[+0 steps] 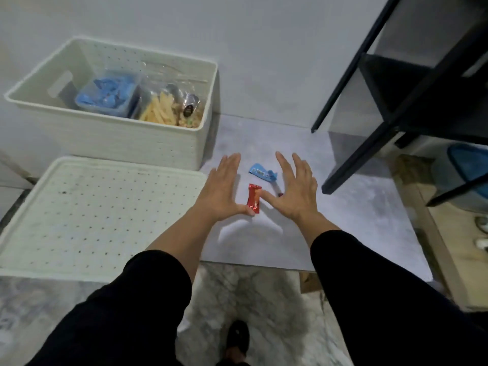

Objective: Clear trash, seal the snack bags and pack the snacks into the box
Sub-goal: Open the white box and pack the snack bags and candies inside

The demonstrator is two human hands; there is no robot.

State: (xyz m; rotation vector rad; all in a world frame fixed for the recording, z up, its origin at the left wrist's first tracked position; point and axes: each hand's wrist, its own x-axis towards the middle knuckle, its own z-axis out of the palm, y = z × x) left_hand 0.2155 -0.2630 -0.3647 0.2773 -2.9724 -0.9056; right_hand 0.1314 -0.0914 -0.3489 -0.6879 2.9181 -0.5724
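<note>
Table (330, 233): grey surface, holds all items below.
Red wrapper (254, 198): lies flat between the two hands, thumbs at its edges.
Blue wrapper (262, 173): just beyond the red one, beside the right hand's fingers.
Left hand (224, 188): spread flat, fingers straight, grasping nothing.
Right hand (294, 191): likewise spread, grasping nothing.
Box (111, 138): white, far left, lidless; holds a tub of blue packets (105, 95) and clear snack bags (169, 107).
Lid (92, 212): flat, in front of the box.
</note>
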